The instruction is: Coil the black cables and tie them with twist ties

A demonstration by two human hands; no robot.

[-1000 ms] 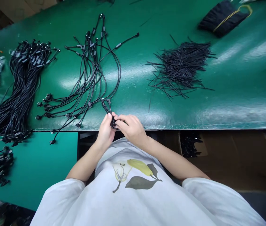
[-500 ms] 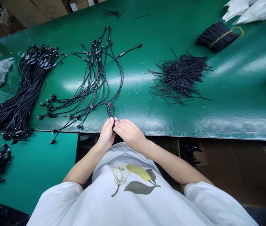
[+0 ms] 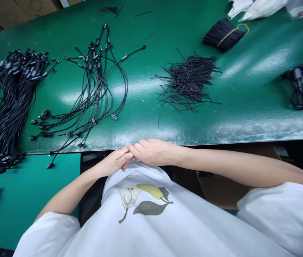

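Hands (image 3: 153, 151) pressed together, fingers overlapped | holding unclear | glossy green bench (image 3: 247, 107) | loose black cables (image 3: 95, 85)

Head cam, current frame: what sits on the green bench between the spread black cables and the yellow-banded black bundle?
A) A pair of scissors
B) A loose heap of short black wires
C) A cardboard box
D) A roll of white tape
B: a loose heap of short black wires lies on the green bench between the spread black cables and the yellow-banded black bundle.
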